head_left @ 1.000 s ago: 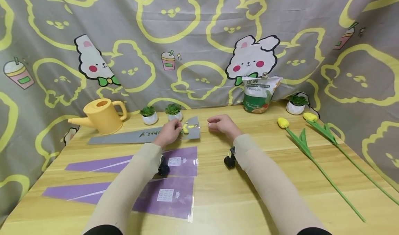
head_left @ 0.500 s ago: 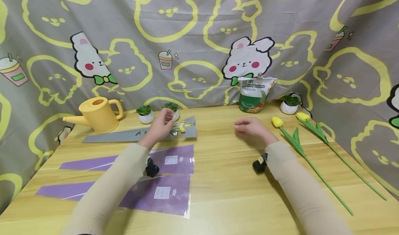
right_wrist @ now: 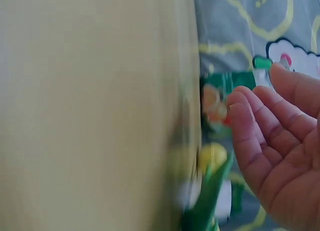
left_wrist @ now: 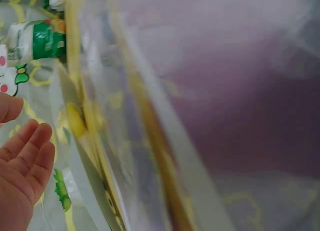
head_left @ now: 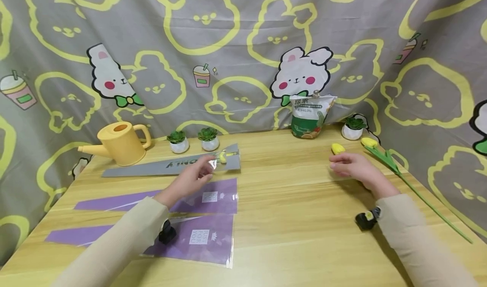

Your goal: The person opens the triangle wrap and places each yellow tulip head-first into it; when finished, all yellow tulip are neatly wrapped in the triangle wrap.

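My left hand (head_left: 192, 177) hovers over the table between the grey flower sleeve (head_left: 140, 167) and the upper purple sleeve (head_left: 224, 194). Its fingers are loosely bent, and the left wrist view shows nothing held. A yellow tulip head (head_left: 222, 157) lies at the wide end of the grey sleeve, which is marked with dark letters. At the right, my right hand (head_left: 357, 168) is over the nearer yellow tulip (head_left: 337, 148), hiding most of its stem. In the right wrist view the fingers curve softly around nothing. Another yellow tulip (head_left: 369, 142) with a green stem lies farther right.
A second purple sleeve (head_left: 217, 249) lies nearest the front. Along the back stand a yellow watering can (head_left: 121, 145), small potted succulents (head_left: 209, 140) and a green-and-white bag (head_left: 306, 120). Another potted succulent (head_left: 353, 129) stands at the back right. A patterned curtain (head_left: 243, 58) hangs behind the table.
My left hand has drawn back from the tulip in the grey sleeve, toward the front left. My right hand has travelled rightward from mid-table to the nearer loose tulip.
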Tool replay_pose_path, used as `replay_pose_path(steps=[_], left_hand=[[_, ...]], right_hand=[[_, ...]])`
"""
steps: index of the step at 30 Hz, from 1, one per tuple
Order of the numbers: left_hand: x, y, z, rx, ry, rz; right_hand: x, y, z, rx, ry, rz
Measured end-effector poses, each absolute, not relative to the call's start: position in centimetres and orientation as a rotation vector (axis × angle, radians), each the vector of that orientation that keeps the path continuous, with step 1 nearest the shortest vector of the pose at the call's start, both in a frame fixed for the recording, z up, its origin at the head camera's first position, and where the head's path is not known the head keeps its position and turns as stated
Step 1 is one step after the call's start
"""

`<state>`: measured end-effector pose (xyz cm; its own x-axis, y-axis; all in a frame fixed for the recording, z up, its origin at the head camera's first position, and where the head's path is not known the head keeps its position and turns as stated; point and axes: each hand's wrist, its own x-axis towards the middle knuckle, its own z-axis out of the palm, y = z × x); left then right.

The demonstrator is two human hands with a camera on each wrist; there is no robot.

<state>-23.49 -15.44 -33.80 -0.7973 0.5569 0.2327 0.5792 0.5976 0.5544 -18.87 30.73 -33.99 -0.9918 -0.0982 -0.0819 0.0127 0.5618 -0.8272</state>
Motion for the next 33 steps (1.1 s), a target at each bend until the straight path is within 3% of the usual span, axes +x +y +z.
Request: replay_pose_path(steps=[15, 25, 33], left_hand=[[-22.2, -15.5, -34.9, -1.133, -2.908, -0.8], [-22.3, -14.8, -35.4, -1.277, -2.967, -0.684], [-22.3, -14.5, -35.9, -1.17, -2.997, -0.723]], right_hand=[[-12.9, 37.7, -34.5, 0.054, 2.759, -1.257], [-11.6, 39.1, -35.5, 0.036, 2.736, -1.147], [-11.9, 39.1, -36.0, 0.076, 2.698, -1.068]])
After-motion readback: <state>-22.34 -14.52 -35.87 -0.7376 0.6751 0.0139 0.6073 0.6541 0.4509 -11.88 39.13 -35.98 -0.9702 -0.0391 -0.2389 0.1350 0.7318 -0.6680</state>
